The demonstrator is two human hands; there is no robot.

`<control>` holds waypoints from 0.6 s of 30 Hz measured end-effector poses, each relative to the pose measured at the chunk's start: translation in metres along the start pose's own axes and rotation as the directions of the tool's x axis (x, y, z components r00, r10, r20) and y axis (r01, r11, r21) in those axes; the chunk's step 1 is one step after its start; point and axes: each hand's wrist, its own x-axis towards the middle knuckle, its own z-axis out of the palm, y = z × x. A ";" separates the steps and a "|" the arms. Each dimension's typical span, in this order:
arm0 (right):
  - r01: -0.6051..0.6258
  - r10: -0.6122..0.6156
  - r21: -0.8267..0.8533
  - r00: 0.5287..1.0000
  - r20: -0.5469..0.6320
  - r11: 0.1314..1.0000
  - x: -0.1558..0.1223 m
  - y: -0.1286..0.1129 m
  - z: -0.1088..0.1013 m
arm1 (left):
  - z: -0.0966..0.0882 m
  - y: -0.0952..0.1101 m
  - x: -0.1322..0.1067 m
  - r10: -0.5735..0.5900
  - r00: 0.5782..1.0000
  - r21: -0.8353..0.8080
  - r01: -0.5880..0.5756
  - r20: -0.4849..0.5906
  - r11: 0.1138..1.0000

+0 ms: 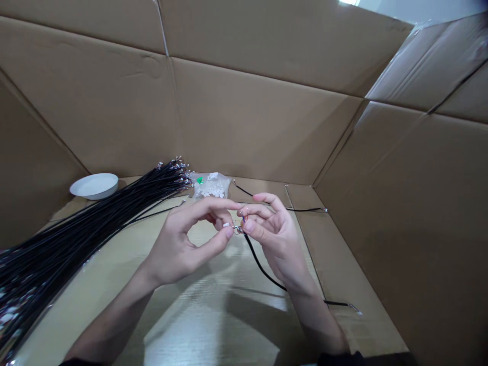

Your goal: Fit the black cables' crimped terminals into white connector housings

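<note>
Left hand [179, 246] and right hand [277, 235] partly hide wires [238, 230] on the black cable [261, 267].

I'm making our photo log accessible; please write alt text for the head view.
A person's left hand and right hand hold the thin wires at one end of a black cable above a table. To the left lies a thick cable bundle; beyond are a white bowl, a clear bag and cardboard walls.
</note>
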 end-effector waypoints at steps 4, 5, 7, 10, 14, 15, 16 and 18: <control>-0.081 0.089 -0.093 0.993 0.081 0.992 -0.001 -0.001 0.000 | -0.002 0.002 0.000 0.025 0.999 -0.006 -0.025 -0.022 1.000; -0.097 0.107 -0.098 0.989 0.105 0.990 -0.001 -0.002 0.001 | -0.002 0.002 -0.001 0.031 0.999 0.003 -0.031 -0.028 1.000; -0.115 0.126 -0.090 0.984 0.127 0.989 -0.001 -0.002 0.003 | -0.003 0.002 -0.001 0.043 0.999 0.031 -0.042 -0.028 0.999; -0.085 0.091 -0.075 0.993 0.076 0.994 -0.001 0.000 0.006 | -0.004 0.000 -0.002 0.069 0.997 0.108 -0.065 -0.037 0.992; -0.016 0.016 -0.051 1.000 0.006 0.999 -0.002 0.008 0.008 | -0.006 0.000 -0.002 0.193 0.981 0.202 -0.191 0.007 0.961; -0.003 0.003 -0.051 1.000 -0.001 0.999 -0.002 0.009 0.009 | -0.007 0.001 -0.002 0.227 0.974 0.219 -0.226 0.022 0.949; 0.010 -0.010 -0.053 1.000 -0.002 0.999 -0.003 0.011 0.009 | -0.007 0.002 -0.002 0.246 0.969 0.236 -0.245 0.025 0.940; 0.034 -0.034 -0.055 0.999 0.010 0.998 -0.005 0.012 0.010 | -0.006 0.004 -0.002 0.253 0.967 0.262 -0.244 -0.002 0.934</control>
